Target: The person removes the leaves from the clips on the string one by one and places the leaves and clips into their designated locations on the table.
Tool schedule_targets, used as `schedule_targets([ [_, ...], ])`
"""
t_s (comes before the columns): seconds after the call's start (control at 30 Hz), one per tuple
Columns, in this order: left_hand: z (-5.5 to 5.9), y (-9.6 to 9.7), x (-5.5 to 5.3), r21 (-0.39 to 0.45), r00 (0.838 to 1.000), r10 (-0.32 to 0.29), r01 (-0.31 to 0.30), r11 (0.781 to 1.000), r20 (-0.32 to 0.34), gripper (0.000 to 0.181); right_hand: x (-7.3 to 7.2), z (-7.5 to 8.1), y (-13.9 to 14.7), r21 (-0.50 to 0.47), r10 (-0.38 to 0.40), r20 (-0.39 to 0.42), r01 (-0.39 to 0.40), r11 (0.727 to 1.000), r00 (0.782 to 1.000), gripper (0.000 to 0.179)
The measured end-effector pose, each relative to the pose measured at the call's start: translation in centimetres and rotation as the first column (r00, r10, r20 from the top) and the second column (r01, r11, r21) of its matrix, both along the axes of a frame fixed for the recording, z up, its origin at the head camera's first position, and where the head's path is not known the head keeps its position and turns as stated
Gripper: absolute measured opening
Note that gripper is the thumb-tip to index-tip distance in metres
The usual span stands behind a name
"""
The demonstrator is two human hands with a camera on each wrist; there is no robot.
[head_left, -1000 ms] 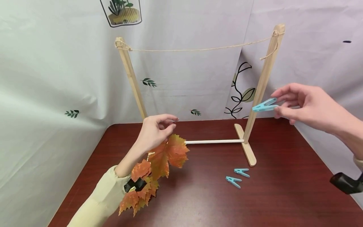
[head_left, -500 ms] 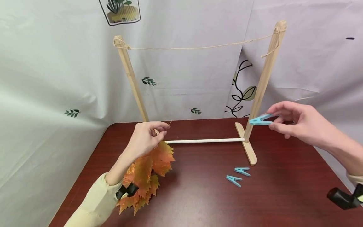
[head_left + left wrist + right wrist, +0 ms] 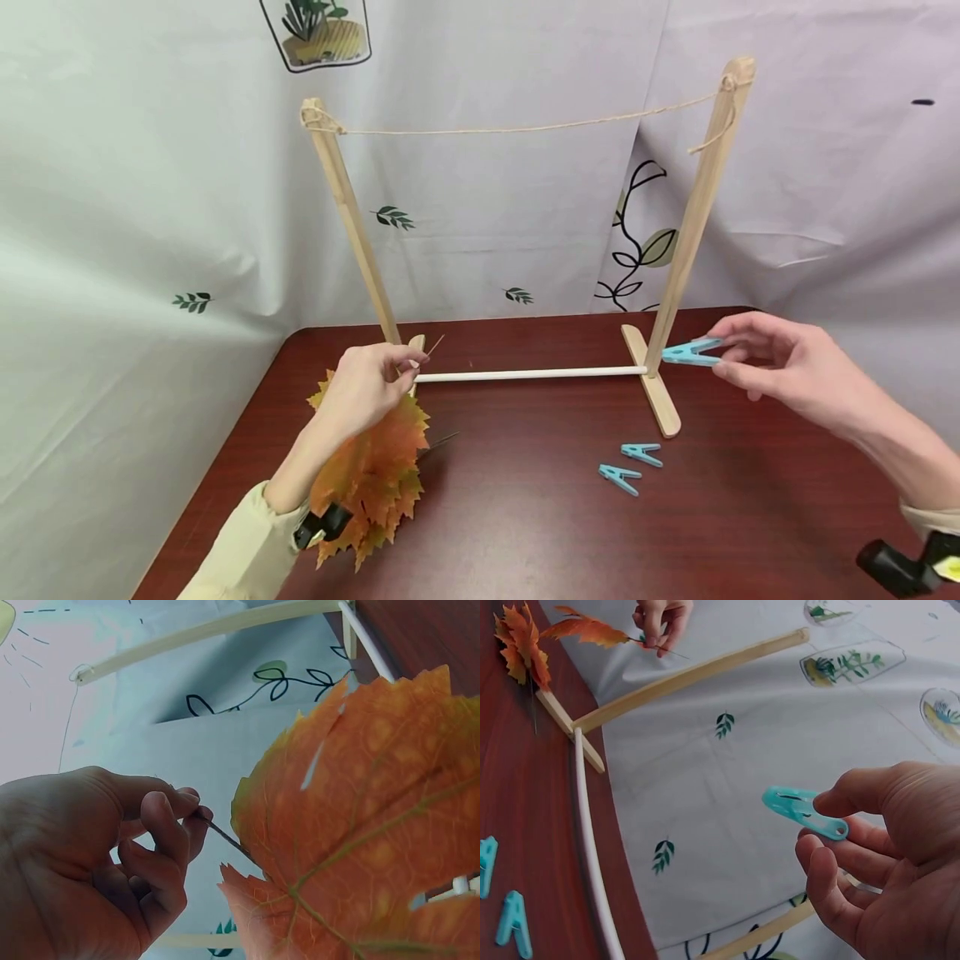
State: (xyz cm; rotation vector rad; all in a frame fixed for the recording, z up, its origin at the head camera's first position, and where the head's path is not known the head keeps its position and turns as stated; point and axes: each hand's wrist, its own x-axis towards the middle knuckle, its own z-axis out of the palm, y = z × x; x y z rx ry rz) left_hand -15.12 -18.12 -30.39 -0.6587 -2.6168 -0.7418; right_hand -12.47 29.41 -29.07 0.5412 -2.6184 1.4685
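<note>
Your left hand [image 3: 367, 387] pinched the thin stem of papery orange maple leaves [image 3: 372, 475]; your right hand [image 3: 787, 367] pinched a smooth turquoise plastic clothespin [image 3: 690, 352].

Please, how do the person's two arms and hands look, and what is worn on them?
Both hands are bare. The left hand has a pale yellow long sleeve and a black wrist device. The right hand has a pale cuff and a black device.

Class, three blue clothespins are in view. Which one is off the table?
The clothespin pinched in the right hand, beside the frame's right post; the other two clothespins lie flat on the table.
</note>
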Motion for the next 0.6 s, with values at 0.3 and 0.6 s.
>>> schedule_targets([
  [0.3,-1.2,-1.1,0.4,-0.037,0.999,0.039,-0.039,0.999,0.001,0.019,0.5,-2.7,0.4,-0.067,-0.004,0.047,0.007,0.998,0.999,0.033],
  [0.6,-2.3,-2.1,0.8,-0.104,0.998,0.059,-0.057,0.993,0.017,0.023,1.2,-5.4,0.8,-0.103,-0.031,0.091,0.040,0.994,0.995,0.033],
])
